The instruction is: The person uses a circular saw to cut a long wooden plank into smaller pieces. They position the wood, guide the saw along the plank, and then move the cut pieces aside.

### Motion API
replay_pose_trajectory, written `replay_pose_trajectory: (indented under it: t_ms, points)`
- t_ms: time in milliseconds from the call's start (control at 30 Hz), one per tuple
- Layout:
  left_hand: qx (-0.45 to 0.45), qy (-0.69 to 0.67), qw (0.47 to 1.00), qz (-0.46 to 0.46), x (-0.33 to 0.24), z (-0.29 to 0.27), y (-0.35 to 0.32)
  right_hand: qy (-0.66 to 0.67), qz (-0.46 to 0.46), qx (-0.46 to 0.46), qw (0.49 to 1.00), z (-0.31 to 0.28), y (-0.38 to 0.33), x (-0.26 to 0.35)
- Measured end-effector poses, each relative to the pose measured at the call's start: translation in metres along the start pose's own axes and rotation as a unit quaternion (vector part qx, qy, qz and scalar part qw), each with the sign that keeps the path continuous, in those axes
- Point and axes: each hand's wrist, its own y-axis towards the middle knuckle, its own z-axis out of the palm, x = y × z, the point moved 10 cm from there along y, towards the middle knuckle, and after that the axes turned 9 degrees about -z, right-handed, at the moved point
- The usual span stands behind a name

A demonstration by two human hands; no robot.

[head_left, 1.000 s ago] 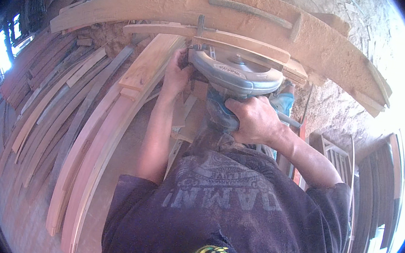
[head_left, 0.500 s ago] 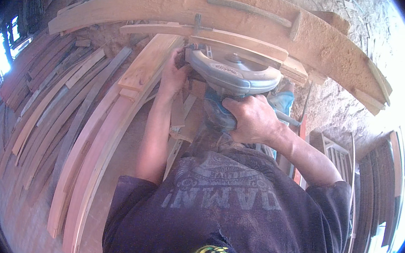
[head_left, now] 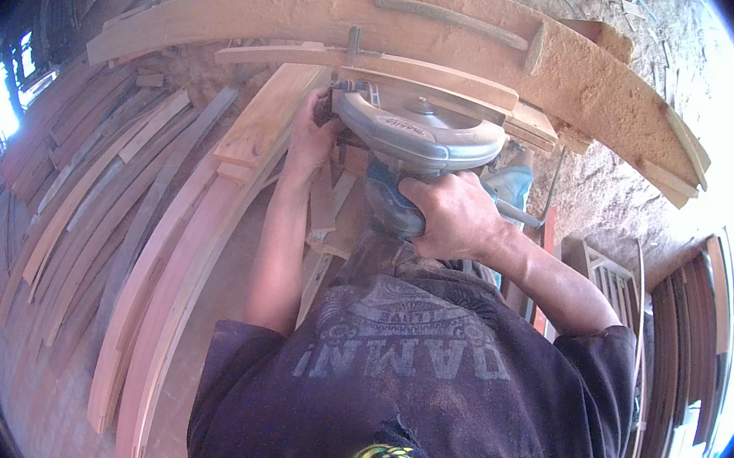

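A circular saw with a grey curved blade guard (head_left: 424, 142) and a blue motor body lies across the wood before me. My right hand (head_left: 457, 207) is wrapped around its handle. At the saw's left end my left hand (head_left: 310, 135) curls its fingers close to the guard; what they grip is hidden. Along the far side of the guard runs a narrow wooden strip (head_left: 448, 76), with a small upright metal piece (head_left: 353, 44) at its left end.
Beyond the saw lies a wide, sawdust-covered curved plank (head_left: 309, 7) with loose offcuts on it. Long boards (head_left: 210, 205) slant along my left, beside stacked narrow strips (head_left: 104, 204). On the right stand a slatted wooden frame (head_left: 606, 274) and dark curved boards (head_left: 674, 338).
The saw has shifted slightly to the left, and my right hand has moved with it. My left hand stays by the saw's left end.
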Motion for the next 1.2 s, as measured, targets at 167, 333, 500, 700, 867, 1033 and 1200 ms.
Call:
replay_pose_trajectory:
  t_ms: [167, 333, 500, 700, 867, 1033, 1200]
  points:
    - [-0.008, 0.004, 1.0, -0.01, -0.004, 0.001, -0.002, 0.004, 0.01, 0.019, 1.0, 0.004, 0.001, -0.004]
    - [-0.002, -0.003, 1.0, -0.029, -0.003, 0.003, -0.003, -0.003, 0.004, 0.001, 1.0, 0.005, 0.001, -0.006]
    - [0.01, -0.007, 1.0, -0.007, 0.016, -0.004, 0.009, -0.006, -0.001, 0.001, 1.0, 0.004, 0.004, -0.005]
    - [0.01, -0.002, 1.0, -0.029, 0.015, -0.001, 0.008, -0.005, -0.004, 0.0, 1.0, 0.004, 0.003, -0.006]
    - [0.015, -0.026, 0.999, -0.027, 0.006, 0.003, 0.004, -0.001, -0.007, -0.003, 1.0, 0.006, 0.004, -0.008]
    - [0.001, -0.006, 0.999, -0.031, -0.003, 0.004, -0.001, 0.003, 0.002, 0.002, 1.0, 0.006, 0.005, -0.008]
    - [-0.002, 0.028, 0.999, -0.018, -0.011, 0.003, -0.004, 0.004, -0.001, -0.002, 1.0, 0.005, 0.005, -0.007]
